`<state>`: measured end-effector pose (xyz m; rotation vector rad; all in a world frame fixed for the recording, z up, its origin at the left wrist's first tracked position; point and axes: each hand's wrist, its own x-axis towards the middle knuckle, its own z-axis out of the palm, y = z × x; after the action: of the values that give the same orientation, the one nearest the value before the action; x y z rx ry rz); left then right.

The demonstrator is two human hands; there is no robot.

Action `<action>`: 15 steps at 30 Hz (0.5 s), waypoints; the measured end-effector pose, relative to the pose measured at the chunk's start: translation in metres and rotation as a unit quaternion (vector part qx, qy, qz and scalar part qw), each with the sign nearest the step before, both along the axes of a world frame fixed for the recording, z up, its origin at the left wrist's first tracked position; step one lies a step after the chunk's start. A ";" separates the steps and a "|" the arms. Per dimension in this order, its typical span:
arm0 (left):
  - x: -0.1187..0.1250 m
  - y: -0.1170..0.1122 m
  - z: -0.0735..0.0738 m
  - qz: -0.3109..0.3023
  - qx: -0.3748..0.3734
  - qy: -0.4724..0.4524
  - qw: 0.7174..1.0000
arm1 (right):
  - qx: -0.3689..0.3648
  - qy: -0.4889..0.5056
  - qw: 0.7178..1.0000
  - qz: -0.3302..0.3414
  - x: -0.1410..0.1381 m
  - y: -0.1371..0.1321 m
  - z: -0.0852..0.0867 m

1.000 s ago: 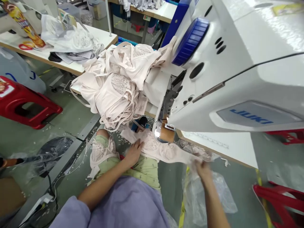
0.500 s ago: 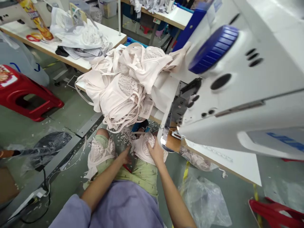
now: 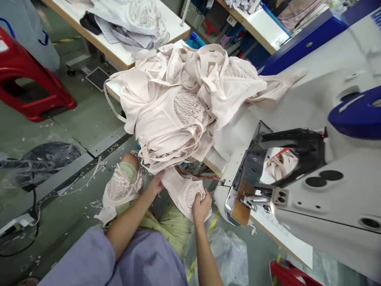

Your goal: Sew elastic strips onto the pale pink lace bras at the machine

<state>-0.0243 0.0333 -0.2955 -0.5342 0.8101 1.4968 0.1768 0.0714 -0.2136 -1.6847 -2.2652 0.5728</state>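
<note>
Sewing machine with a lace-cupped bra spread beside it

The sewing machine stands on a white-topped desk and serves as the point of reference. To its left lies a heap of bras, whose straps and cups spill over the desk's near edge; this placement presumably keeps them within reach while leaving the machine's needle end uncovered. On the floor, near side of the machine, is a clear plastic bag. Well to the machine's left, a second bra is draped over the person's left knee, its hollow cup fitting the knee, which probably stops it sliding. Nearer the machine, the lace-cupped bra hangs spread over the lap. The left hand pinches its plain end, farther from the machine, the fingertips partly hidden; the right hand grips the cup nearest the machine, thumb on top, fingers curled around the edge. Holding both ends likely keeps the cloth flat and the lace in sight. Smallest of all, pale clippings dot the floor left of the machine.
</note>
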 end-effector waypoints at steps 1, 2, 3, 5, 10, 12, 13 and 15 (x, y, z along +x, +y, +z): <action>-0.004 -0.006 0.003 0.006 0.015 -0.007 1.000 | 0.009 0.005 0.999 -0.031 0.001 0.001 -0.002; -0.006 -0.012 0.006 0.010 0.030 -0.014 0.999 | 0.015 0.009 0.998 -0.058 0.003 0.001 -0.004; -0.007 -0.019 0.010 0.014 0.044 -0.022 0.999 | 0.019 0.013 0.997 -0.079 0.004 0.001 -0.005; -0.007 -0.033 0.018 0.015 0.071 -0.035 0.997 | 0.019 0.017 0.995 -0.102 0.004 0.000 -0.009; -0.006 -0.059 0.038 0.001 0.121 -0.047 0.992 | 0.027 0.016 0.991 -0.129 0.001 -0.003 -0.015; -0.006 -0.065 0.043 -0.004 0.136 -0.038 0.990 | 0.027 0.013 0.991 -0.130 -0.001 -0.004 -0.016; -0.007 -0.068 0.045 -0.007 0.142 -0.032 0.989 | 0.027 0.011 0.991 -0.130 -0.001 -0.004 -0.016; -0.007 -0.071 0.048 -0.016 0.152 -0.019 0.988 | 0.028 0.005 0.991 -0.129 -0.002 -0.005 -0.016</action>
<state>-0.0317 -0.0376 -0.2472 -0.3200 0.5439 1.5415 0.1751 0.0669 -0.2299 -1.9014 -1.9932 0.4524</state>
